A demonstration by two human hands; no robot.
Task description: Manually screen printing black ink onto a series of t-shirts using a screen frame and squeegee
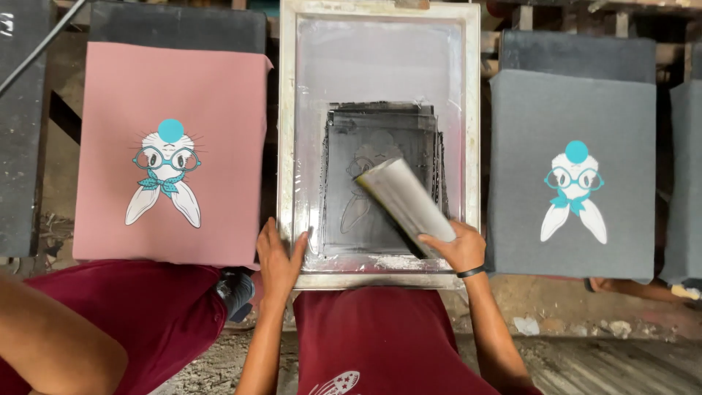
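A silver-framed printing screen (289,132) lies flat in front of me, with a dark inked rectangle and a faint rabbit outline in its middle. My left hand (278,256) presses flat on the frame's near left corner. My right hand (457,247) grips a long squeegee (406,201) that slants from the near right edge up toward the screen's centre, blurred by motion. A black band circles my right wrist.
A pink garment (212,88) with a printed rabbit in teal glasses lies on a board at left. A grey garment (526,124) with the same rabbit lies at right. Another person in a maroon shirt (131,314) leans in at lower left. Dusty floor below.
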